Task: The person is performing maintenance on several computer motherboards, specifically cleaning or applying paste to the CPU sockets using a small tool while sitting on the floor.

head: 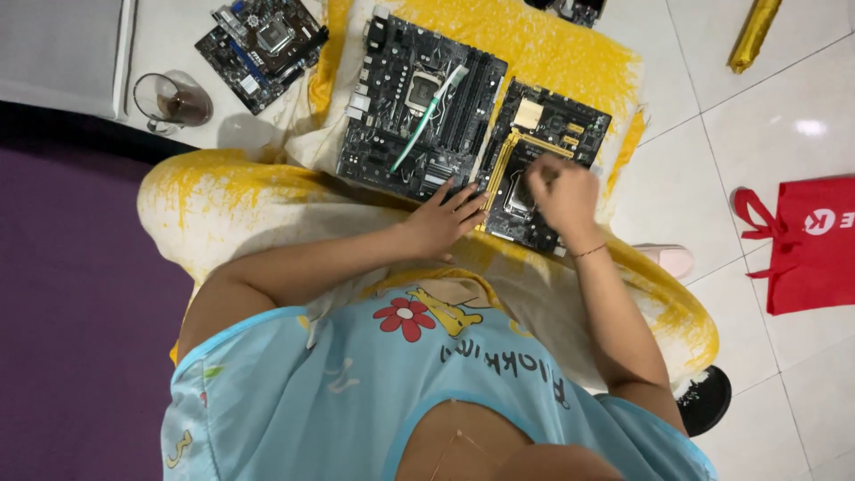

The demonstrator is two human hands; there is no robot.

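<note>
1. Small black motherboard with yellow slots at centre frame, lying flat on yellow-and-white cloth over the lap.
2. Right hand directly on top of that board, over its 6 o'clock half; fingers curled down toward the socket area, loosely closed. Cannot tell whether anything is pinched between them.
3. Left hand at the board's 8 o'clock corner; fingers spread, tips resting on the lower left edge, where it meets the larger board. Nothing gripped.
4. Larger black motherboard just beside, at 9 o'clock of the small one, edges touching or nearly so.
5. Green-and-white toothbrush lying slantwise across the larger board, near its socket.
6. Third motherboard on white tile at 10 o'clock, well apart from both hands.
7. Glass mug with dark liquid just at 8 o'clock of that third board.
8. Red bag on floor at 3 o'clock, well apart.
</note>
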